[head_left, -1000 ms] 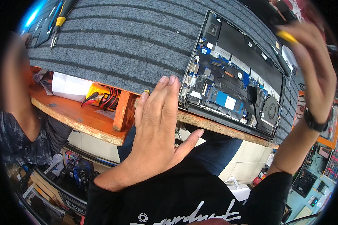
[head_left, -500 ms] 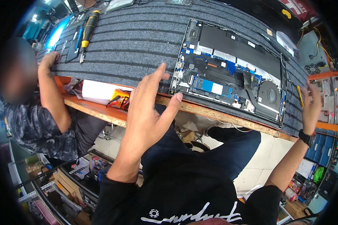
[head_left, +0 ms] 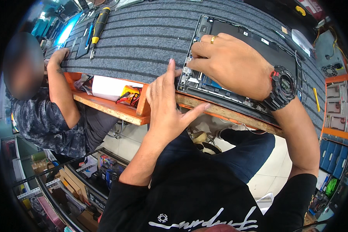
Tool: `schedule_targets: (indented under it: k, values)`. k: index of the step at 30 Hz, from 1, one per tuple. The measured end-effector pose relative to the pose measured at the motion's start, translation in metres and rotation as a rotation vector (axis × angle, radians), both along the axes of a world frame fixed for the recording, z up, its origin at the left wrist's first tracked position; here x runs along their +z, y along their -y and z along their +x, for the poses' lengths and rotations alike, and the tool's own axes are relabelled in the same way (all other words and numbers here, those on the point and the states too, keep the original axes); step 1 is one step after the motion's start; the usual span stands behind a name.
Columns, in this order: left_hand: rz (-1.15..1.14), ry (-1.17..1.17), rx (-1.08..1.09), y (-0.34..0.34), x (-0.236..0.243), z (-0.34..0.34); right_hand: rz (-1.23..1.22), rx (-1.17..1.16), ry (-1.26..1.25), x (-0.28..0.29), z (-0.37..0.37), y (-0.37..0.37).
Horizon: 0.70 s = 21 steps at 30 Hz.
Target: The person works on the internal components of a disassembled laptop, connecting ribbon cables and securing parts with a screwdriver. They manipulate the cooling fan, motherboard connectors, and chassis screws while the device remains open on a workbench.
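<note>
An opened laptop (head_left: 272, 54) lies on the grey ribbed mat, bottom side up, its inner parts exposed. Over it reaches my right hand (head_left: 234, 63), with a ring and a black wristwatch (head_left: 283, 87). Its fingers are curled and bent down at the laptop's left edge, near the side ports; whatever they may pinch is hidden. The hand and wrist cover the fan and much of the circuit board. My left hand (head_left: 162, 102) is at the bench's front edge, just left of the laptop's near corner, fingers stretched and thumb apart, holding nothing.
A yellow-black screwdriver (head_left: 100, 26) lies at the far left of the mat (head_left: 143, 42). Below it, an orange compartment holds white paper (head_left: 112, 87) and a yellow multimeter (head_left: 130, 94). A co-worker's arm (head_left: 63, 87) rests at the left. A yellow tool (head_left: 316, 99) lies at right.
My right hand has swung in from beyond the laptop's right side to its left edge, its fingers now curled. My left hand stays near the front corner, still spread. The view has shifted slightly.
</note>
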<state>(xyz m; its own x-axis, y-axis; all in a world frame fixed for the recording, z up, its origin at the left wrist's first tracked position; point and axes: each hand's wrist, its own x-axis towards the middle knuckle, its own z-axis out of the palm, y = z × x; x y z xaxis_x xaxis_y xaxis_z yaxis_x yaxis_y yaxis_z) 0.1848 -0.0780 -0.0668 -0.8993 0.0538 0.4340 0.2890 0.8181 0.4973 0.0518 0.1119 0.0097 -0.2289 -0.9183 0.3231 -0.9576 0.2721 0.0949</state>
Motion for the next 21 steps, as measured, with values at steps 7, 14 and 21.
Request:
schedule_targets:
  k: [7,14,21]
  values:
    - [0.030,-0.038,-0.004,0.001,-0.002,-0.001,0.124,-0.027,-0.042,0.009,0.007,-0.002]
    - [0.046,-0.051,-0.011,0.000,-0.006,-0.002,0.098,0.031,0.029,0.016,0.002,0.001]
    - [0.079,-0.037,-0.022,0.002,-0.007,-0.002,0.044,0.064,0.261,0.016,-0.020,0.009]
